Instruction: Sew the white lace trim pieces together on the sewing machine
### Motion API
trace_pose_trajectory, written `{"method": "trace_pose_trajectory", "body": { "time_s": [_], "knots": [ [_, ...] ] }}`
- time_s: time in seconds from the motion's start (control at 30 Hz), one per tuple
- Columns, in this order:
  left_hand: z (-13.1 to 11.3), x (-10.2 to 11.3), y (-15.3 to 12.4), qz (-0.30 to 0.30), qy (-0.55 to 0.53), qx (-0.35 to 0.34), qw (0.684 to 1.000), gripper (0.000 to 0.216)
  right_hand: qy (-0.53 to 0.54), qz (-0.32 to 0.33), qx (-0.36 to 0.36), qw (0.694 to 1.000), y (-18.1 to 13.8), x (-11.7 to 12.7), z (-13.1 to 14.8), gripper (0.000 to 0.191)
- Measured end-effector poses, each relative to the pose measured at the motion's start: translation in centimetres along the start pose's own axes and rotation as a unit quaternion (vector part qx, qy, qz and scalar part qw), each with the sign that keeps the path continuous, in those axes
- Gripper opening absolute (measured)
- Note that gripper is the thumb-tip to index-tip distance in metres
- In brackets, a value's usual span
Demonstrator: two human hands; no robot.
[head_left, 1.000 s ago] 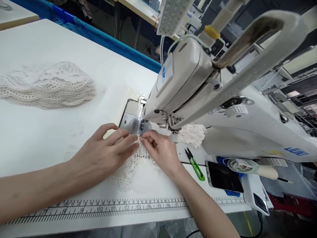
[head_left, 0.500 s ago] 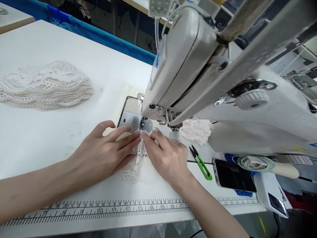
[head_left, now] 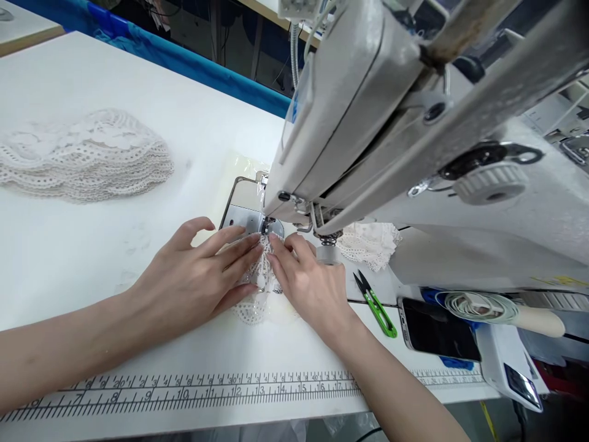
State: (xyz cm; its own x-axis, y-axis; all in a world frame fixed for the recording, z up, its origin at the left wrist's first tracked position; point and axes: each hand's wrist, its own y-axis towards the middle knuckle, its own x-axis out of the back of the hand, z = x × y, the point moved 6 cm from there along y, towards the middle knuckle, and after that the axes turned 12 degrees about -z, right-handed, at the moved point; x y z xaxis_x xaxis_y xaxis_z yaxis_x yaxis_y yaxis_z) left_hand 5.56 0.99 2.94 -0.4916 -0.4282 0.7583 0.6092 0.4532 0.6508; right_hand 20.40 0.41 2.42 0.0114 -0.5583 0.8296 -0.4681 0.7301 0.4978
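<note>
Perhaps the lace piece (head_left: 264, 265) could pucker or skew at the presser foot (head_left: 265, 226) if both hands press unevenly. It lies mid-frame, between the fingers: the left hand (head_left: 197, 273) rests on its left side, fingers spread, while the right hand (head_left: 315, 285) curls over its right; whether those fingers pinch it, I cannot tell.

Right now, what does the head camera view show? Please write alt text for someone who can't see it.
A person's left hand and right hand touch a piece of pale lace at the presser foot of a sewing machine. A lace stack lies on the white table at left; green snips and a phone lie at right.
</note>
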Motion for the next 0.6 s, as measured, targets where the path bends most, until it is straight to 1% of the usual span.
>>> {"method": "trace_pose_trajectory", "body": {
  "time_s": [0.07, 0.2, 0.4, 0.6],
  "knots": [
    [0.08, -0.04, 0.11, -0.001, -0.001, 0.002, 1.0, 0.042, 0.0, 0.004, -0.004, 1.0, -0.02, -0.22, -0.12, 0.04],
    [0.07, -0.1, 0.12, 0.002, 0.0, -0.008, 1.0, 0.04, 0.013, -0.012, 0.001, 1.0, 0.1, -0.22, -0.22, 0.04],
    [0.1, -0.02, 0.0, -0.005, -0.013, -0.005, 1.0, 0.039, 0.04, 0.03, -0.031, 0.998, 0.03, -0.91, -0.43, 0.039],
    [-0.21, -0.13, -0.19, -0.002, 0.026, -0.015, 1.0, 0.039, 0.023, 0.005, -0.012, 1.0, 0.08, -0.51, -0.22, 0.04]
  ]
}}
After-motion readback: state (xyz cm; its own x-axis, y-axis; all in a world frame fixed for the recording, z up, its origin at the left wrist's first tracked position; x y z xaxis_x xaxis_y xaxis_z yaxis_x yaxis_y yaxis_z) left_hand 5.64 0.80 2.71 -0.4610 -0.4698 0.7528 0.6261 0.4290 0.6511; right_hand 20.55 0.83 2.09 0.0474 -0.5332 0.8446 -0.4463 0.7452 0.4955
